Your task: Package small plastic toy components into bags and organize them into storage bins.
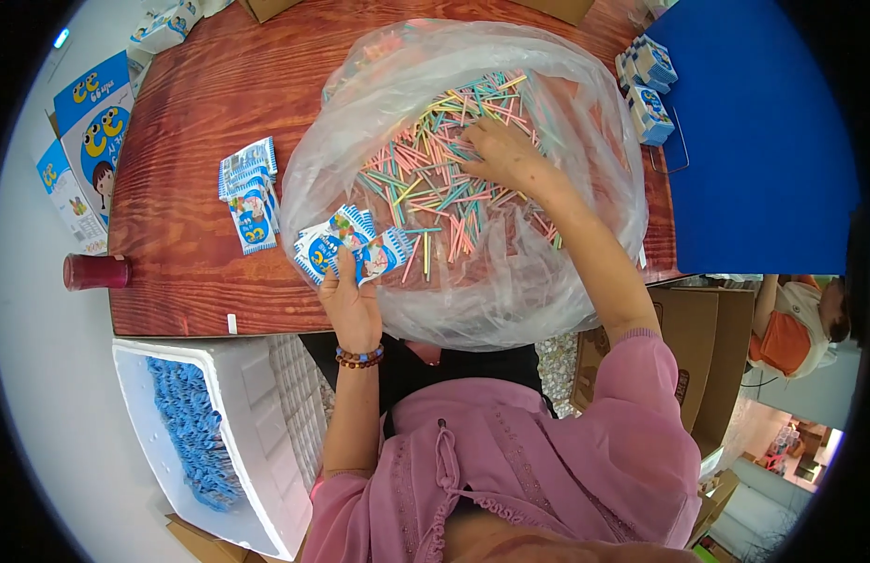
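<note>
My left hand is closed on a fan of several small blue-and-white printed packets, held over the near left edge of a clear plastic bag. Inside the spread-out bag lies a loose heap of thin pastel sticks in pink, yellow and blue-green. My right hand reaches into the far right part of this heap. Its thumb and forefinger are apart and touch the sticks; the other fingertips are partly hidden. Left of the bag, a small stack of similar packets rests on the table.
The reddish wooden table carries a red cylindrical container and printed cartons at left. Stacked packets sit beside a blue panel. Below left stands a white foam box of blue packets; cardboard boxes and another person are at right.
</note>
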`<state>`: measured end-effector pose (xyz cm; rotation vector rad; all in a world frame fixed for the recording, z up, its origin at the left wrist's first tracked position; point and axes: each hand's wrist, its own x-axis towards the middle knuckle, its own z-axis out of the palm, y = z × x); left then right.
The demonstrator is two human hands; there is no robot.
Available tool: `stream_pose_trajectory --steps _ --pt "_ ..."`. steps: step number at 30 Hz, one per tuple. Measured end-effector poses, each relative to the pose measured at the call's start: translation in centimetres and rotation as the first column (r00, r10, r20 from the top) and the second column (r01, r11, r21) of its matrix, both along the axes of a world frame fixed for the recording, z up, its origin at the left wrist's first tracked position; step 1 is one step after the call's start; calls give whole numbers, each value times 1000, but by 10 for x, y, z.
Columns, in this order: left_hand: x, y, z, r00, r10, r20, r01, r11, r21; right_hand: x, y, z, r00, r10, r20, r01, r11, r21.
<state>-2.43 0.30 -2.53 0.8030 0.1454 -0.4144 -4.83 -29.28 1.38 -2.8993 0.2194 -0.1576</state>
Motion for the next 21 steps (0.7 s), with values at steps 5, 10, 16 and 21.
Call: stream_pose_trajectory --steps 5,10,16,21 --pt "0 2 -1 1000 -19 -4 19 999 38 14 -4 -25 994 45 96 -46 999 14" --pt "0 1 1 999 -29 -23 29 999 25 34 -33 -26 996 -35 85 26 994 103" --pt "2 4 1 1000 -20 -13 20 999 46 53 -42 -6 992 -117 46 117 993 2" --pt "2 3 2 999 -42 -13 43 997 64 62 -40 -2 985 -173 10 172 971 -166"
